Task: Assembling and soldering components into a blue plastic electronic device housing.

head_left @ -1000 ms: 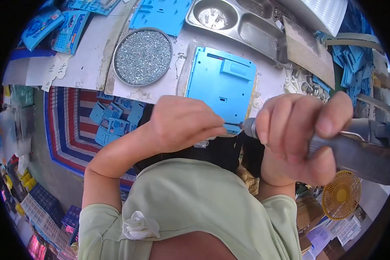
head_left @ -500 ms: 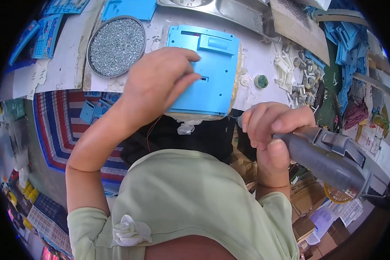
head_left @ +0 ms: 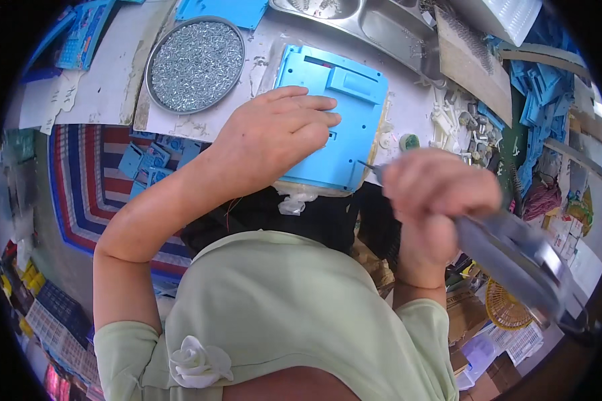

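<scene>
A light blue plastic casing [head_left: 344, 144], with a raised block near its far edge and several small holes, lies on a pad at the table's front edge. My left hand [head_left: 277, 137] rests on its left side, fingers stretched over the surface and holding nothing. In my right hand [head_left: 441, 190], blurred by motion, is a grey power screwdriver [head_left: 515, 260]; the fingers are wrapped round its front part. Its thin bit reaches the casing near the right front corner, beside a hole. Whether the tip touches cannot be told.
A round tray of small silver screws [head_left: 195, 65] stands at the left back. Metal trays [head_left: 394, 33] lie at the back. On the right are white plastic parts [head_left: 445, 120], metal pieces and a small green-filled cup [head_left: 409, 142]. More blue parts [head_left: 538, 100] are piled at far right.
The view has shifted slightly. My left hand has flattened onto the casing, its fingers less pinched. The screwdriver's bit has moved from the casing's front edge to over its right front corner.
</scene>
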`<action>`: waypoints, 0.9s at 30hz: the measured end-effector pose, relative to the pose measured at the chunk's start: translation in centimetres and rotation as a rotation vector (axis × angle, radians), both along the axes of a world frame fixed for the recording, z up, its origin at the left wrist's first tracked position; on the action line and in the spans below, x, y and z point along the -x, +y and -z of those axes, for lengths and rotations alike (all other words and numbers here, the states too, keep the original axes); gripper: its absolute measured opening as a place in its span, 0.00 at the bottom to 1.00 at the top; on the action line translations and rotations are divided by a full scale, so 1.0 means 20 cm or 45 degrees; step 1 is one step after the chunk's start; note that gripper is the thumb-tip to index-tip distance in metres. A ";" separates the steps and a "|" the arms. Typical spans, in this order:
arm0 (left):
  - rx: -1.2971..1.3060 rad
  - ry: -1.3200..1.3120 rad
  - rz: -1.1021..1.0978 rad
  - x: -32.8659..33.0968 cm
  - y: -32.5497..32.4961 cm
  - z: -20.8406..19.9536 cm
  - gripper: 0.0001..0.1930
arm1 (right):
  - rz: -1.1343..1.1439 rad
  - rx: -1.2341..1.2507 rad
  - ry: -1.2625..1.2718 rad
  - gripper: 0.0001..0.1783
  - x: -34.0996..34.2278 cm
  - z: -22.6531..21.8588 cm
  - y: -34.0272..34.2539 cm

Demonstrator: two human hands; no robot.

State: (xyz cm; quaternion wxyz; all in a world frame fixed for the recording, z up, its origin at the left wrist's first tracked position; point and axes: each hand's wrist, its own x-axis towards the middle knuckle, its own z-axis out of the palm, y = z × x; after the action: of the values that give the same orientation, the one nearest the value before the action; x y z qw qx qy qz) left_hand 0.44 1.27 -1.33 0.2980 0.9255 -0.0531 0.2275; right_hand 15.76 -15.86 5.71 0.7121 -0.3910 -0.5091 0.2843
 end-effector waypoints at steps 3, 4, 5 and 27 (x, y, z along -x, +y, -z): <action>0.011 0.000 -0.008 0.00 0.00 0.00 0.08 | 0.011 -0.036 -0.131 0.13 0.02 0.04 0.03; 0.021 0.007 -0.020 0.01 0.00 0.00 0.09 | -0.011 -0.050 -0.149 0.13 0.01 0.04 0.03; 0.052 0.014 -0.016 0.02 -0.02 0.00 0.09 | -0.039 -0.052 -0.135 0.13 0.01 0.04 0.04; 0.147 0.071 0.007 0.02 0.01 0.03 0.10 | 0.020 0.191 -0.160 0.14 -0.12 0.04 0.15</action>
State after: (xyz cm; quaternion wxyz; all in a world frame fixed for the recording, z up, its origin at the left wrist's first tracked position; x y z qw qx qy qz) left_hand 0.08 1.41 -1.87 0.3528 0.9127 -0.0341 0.2033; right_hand 18.08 -12.85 4.99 0.6497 -0.4643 -0.5269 0.2911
